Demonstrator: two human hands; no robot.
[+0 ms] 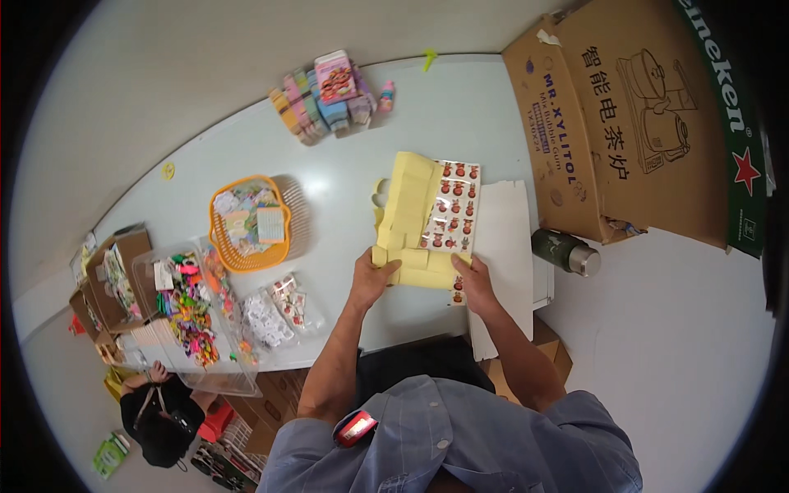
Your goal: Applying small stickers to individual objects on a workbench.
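Left hand (371, 278): fingers curled closed, pinching the near-left corner of the yellow backing sheet (411, 218). Thumb on top, fingers underneath, not visible.

Right hand (475, 283): also closed in a pinch, on the near-right corner where the yellow backing sheet meets the sticker sheet (454, 209). Fingertips hidden under the paper.

The two sheets are held together as one stack just above the white table (345, 164), roughly centred in front of the person. Long axis runs away from the body, tilted slightly to the right at the far end. Yellow backing sheet lies on the left and partly over the sticker sheet; rows of small red-brown figures show on the uncovered right strip. Near edge of the yellow is folded or creased into steps.

Edges and room:
- Right: white paper stack (505, 246) directly beside and partly under the held sheets. Beyond it a dark green bottle (565, 251) lying on its side, then a large cardboard box (625, 123) close against the table's right end.
- Left: bare tabletop between the left hand and the orange basket (246, 223); small sticker bags (279, 308) lie near the table's near edge, then a clear bin of colourful items (189, 308).
- Far: open tabletop up to a row of small pastel packs (325, 99) at the far edge.
- Near: table edge sits just under the wrists.

Another person (160, 419) crouches on the floor lower left, well apart.
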